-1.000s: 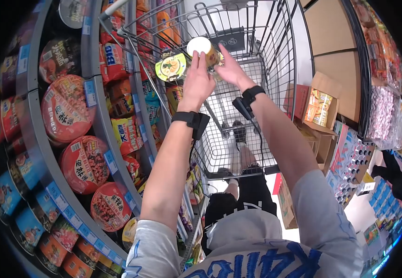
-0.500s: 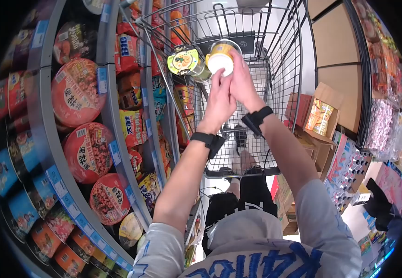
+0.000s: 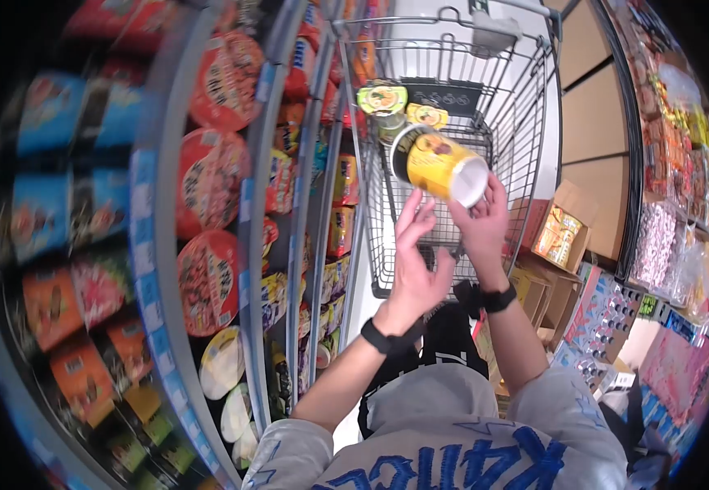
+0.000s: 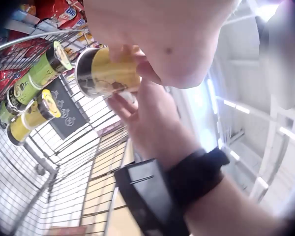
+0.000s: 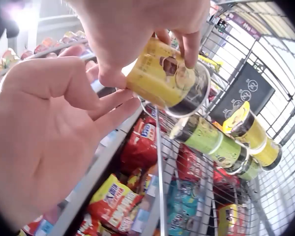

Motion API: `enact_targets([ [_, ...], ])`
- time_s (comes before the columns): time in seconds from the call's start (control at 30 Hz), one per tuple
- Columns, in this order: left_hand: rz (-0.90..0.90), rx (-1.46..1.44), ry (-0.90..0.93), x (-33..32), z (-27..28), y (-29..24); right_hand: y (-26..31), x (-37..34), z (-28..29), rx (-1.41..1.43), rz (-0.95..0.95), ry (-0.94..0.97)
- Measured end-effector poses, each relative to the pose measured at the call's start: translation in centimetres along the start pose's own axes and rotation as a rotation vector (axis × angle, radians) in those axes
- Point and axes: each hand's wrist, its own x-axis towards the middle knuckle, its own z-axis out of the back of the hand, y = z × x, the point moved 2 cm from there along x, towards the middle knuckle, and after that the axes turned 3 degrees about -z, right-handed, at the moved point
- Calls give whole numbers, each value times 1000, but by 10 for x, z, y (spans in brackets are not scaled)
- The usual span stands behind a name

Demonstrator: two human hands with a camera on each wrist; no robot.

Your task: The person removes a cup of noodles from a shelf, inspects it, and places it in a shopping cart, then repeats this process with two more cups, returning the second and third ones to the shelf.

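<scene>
In the head view, a yellow cup (image 3: 438, 163) with a black band and white end lies tilted over the cart. My right hand (image 3: 485, 229) grips it near the white end; the right wrist view shows that hand's thumb and fingers (image 5: 189, 49) around the cup (image 5: 162, 76). Palm up, my left hand (image 3: 420, 265) is spread just below the cup. Its fingertips sit close to the cup's end in the right wrist view; contact cannot be told. A green cup (image 3: 388, 114) and another yellow cup (image 3: 428, 115) stand farther into the cart.
The wire cart (image 3: 381, 282) extends ahead. Shelves of red bowl noodles (image 3: 210, 181) and bagged noodles (image 3: 281, 181) line the left. Open cartons (image 3: 575, 204) and hanging snack packs (image 3: 665, 196) are on the right.
My left hand has come away from the cup and spread out. The cup has turned onto its side, its white end toward the lower right. The head view has shifted, revealing another yellow cup.
</scene>
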Motion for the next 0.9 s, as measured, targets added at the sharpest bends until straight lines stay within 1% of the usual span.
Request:
enact_targets([
  [0.07,249,-239,-80,-27,27,-30,14,-35,4,102,-202,12],
  [0.1,441,-291,-67,-38,44,-45,19,-53,5,108,-183,40],
  [0.13,543,-372,-6,-52,62,-51,19,-72,4,244,-272,98],
  [0.17,585,-393,8,-68,79,-63,20,-94,2,375,-365,159],
  [0.2,626,-414,20,-82,96,-77,26,-116,-3,372,-351,195],
  [0.23,595,-412,-9,-95,113,-92,33,-140,-9,295,-277,229],
  [0.27,607,-496,-35,-110,129,-106,41,-162,-16,220,-203,267],
  [0.3,616,-579,-64,-125,143,-120,48,-184,-24,215,-192,314],
  [0.33,582,-575,-104,-138,156,-134,56,-205,-31,204,-143,341],
  [0.37,581,-631,-131,-153,168,-148,63,-226,-38,196,-98,369],
  [0.4,580,-688,-157,-167,179,-162,70,-245,-43,193,-93,419],
  [0.43,555,-775,-194,-180,189,-175,78,-263,-50,152,-15,517],
  [0.47,516,-767,-230,-194,197,-185,85,-279,-57,117,70,614],
  [0.5,515,-814,-279,-209,204,-194,90,-295,-65,116,126,676],
  [0.53,516,-863,-325,-221,212,-205,91,-308,-73,125,138,722],
  [0.57,541,-889,-333,-231,220,-217,93,-321,-80,-2,390,782],
  [0.6,510,-884,-359,-241,227,-229,96,-334,-86,-127,646,824],
  [0.63,496,-865,-423,-250,232,-240,102,-343,-95,-220,641,906],
  [0.67,484,-850,-485,-260,237,-248,109,-354,-103,-217,654,932],
  [0.73,456,-849,-533,-277,249,-258,122,-379,-120,-287,886,1014],
  [0.77,405,-814,-570,-283,255,-264,119,-390,-125,-240,852,1054],
  [0.8,354,-776,-608,-289,262,-271,121,-399,-129,-233,859,1079],
  [0.87,328,-740,-647,-296,274,-285,124,-413,-136,-150,635,1207],
  [0.9,304,-655,-657,-300,277,-290,121,-417,-137,-120,518,1244],
])
